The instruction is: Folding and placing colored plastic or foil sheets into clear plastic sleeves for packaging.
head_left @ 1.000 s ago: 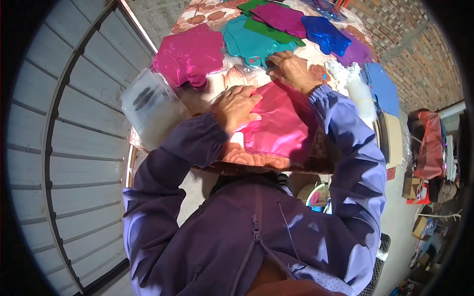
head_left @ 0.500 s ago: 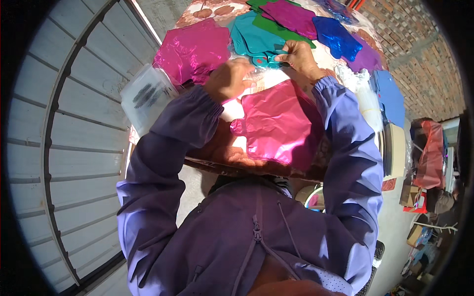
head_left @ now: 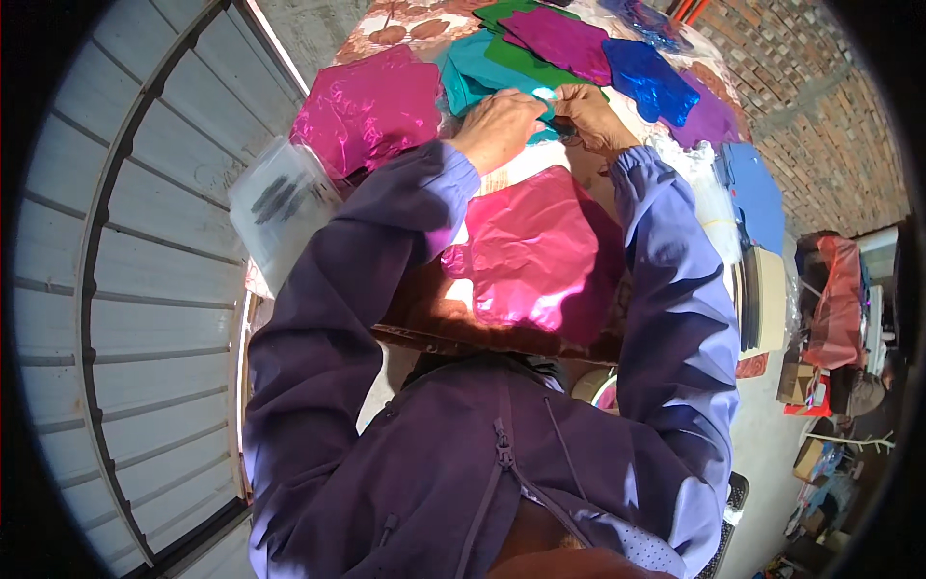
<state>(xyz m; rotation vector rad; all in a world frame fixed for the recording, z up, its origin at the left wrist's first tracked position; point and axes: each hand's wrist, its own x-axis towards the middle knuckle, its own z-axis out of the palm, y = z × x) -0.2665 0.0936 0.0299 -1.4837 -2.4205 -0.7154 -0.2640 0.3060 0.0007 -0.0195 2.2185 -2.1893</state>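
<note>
Both my hands meet at the near end of a stack of flat teal foil balloons [head_left: 473, 68]. My left hand [head_left: 499, 128] is closed over that end, its fingertips pinching teal foil. Facing it, my right hand [head_left: 591, 117] pinches the same end between thumb and fingers. The fingers partly hide the gripped edge. Closer to my body lies a flat, creased pink foil balloon [head_left: 531, 251], with a short neck at its left; neither hand touches it. A pile of shiny magenta foil balloons [head_left: 367, 106] is left of my left hand.
Green [head_left: 526, 60], purple [head_left: 564, 43] and blue [head_left: 651, 77] foil pieces overlap at the back. A clear plastic container [head_left: 280, 207] stands left. White plastic [head_left: 694, 164], blue-grey sheets [head_left: 754, 198] and a cream stack [head_left: 767, 299] line the table's right side.
My left hand has moved right and up, onto the teal balloons' near end beside my right hand. My right hand stays pinching there. The view has shifted slightly.
</note>
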